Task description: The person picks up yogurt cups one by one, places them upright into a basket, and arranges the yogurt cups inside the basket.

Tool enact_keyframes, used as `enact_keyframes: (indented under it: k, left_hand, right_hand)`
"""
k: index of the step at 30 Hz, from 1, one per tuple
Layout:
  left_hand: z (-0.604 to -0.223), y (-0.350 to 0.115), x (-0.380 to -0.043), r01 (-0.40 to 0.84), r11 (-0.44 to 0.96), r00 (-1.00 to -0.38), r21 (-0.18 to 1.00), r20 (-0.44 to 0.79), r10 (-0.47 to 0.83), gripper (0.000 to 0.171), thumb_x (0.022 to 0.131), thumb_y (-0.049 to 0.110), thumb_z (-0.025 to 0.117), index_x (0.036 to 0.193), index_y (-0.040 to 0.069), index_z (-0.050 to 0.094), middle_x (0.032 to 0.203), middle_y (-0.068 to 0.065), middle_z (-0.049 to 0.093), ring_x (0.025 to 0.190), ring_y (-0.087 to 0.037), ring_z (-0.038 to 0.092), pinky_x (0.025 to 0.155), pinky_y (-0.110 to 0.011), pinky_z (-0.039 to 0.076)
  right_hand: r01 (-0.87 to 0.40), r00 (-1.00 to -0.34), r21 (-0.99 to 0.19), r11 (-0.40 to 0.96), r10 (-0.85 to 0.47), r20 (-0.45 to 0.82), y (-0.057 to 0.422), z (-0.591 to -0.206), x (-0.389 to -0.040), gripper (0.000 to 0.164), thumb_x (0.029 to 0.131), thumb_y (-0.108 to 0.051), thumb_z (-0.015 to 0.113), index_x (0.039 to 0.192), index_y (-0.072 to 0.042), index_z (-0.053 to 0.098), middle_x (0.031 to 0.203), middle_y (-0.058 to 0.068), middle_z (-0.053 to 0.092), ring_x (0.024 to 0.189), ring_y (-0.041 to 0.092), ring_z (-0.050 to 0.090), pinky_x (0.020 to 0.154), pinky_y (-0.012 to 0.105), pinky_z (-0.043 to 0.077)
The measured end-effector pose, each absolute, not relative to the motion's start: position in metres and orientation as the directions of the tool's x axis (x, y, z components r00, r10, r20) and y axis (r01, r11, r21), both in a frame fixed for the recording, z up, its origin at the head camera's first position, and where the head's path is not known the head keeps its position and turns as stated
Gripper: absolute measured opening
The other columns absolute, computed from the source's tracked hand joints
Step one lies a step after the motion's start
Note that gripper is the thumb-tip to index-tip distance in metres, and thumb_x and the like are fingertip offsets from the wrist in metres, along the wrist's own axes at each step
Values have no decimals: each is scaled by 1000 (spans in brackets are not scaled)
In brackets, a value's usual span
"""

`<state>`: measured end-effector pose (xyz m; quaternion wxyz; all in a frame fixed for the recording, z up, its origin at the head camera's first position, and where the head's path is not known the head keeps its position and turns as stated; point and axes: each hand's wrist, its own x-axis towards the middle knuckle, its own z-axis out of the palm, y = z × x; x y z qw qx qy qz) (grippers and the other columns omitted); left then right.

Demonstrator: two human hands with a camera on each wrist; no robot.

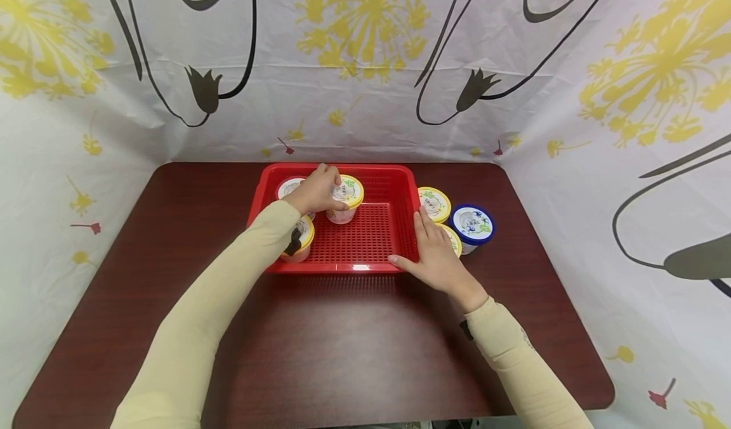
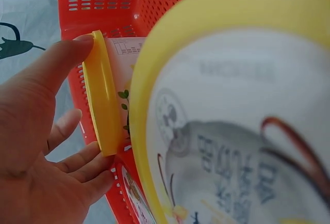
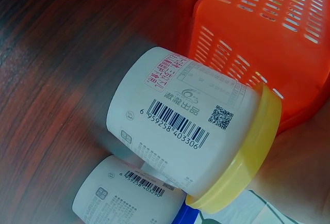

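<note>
My left hand (image 1: 315, 191) grips a paper tub with a yellow lid (image 1: 353, 191) by its lid, inside the red plastic basket (image 1: 337, 268). In the left wrist view the thumb and fingers span opposite edges of that yellow lid (image 2: 99, 95). Another yellow-lidded tub (image 1: 306, 231) stands in the basket's front left, partly behind the left wrist. At the back left is a pinkish-rimmed tub (image 1: 287, 186), half hidden by the hand. My right hand (image 1: 435, 256) rests on the basket's right front corner, fingers straight along the rim.
Outside the basket's right side stand two yellow-lidded tubs (image 1: 435, 204), one partly under the right hand, and a blue-lidded tub (image 1: 473, 224). All are on a dark wooden table (image 1: 354, 346). Patterned white cloth (image 1: 365, 118) encloses the back and sides.
</note>
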<state>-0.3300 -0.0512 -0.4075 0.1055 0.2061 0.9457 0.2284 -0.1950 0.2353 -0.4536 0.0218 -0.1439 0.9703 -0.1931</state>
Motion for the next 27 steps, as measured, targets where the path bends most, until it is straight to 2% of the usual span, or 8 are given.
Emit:
enact_keyframes:
  k: [13, 27]
  left_hand:
    - [-409, -55, -331, 352, 822, -884, 449, -131, 449, 80, 79, 40, 82, 136, 1, 41, 134, -21, 44, 122, -34, 49, 107, -48, 46]
    - [-406, -56, -327, 372, 838, -887, 400, -114, 448, 87, 77, 41, 83, 141, 0, 41, 136, -22, 45, 128, -37, 42, 110, -50, 42]
  right_hand:
    - [-274, -957, -390, 879, -289, 22, 235, -453, -195, 113, 83, -76, 52, 160, -10, 1, 169, 9, -3, 154, 35, 14, 121, 64, 22]
    - [-269, -958, -391, 880, -287, 13, 235, -452, -194, 114, 83, -76, 52, 160, -11, -1, 169, 8, -4, 155, 36, 13, 121, 64, 20]
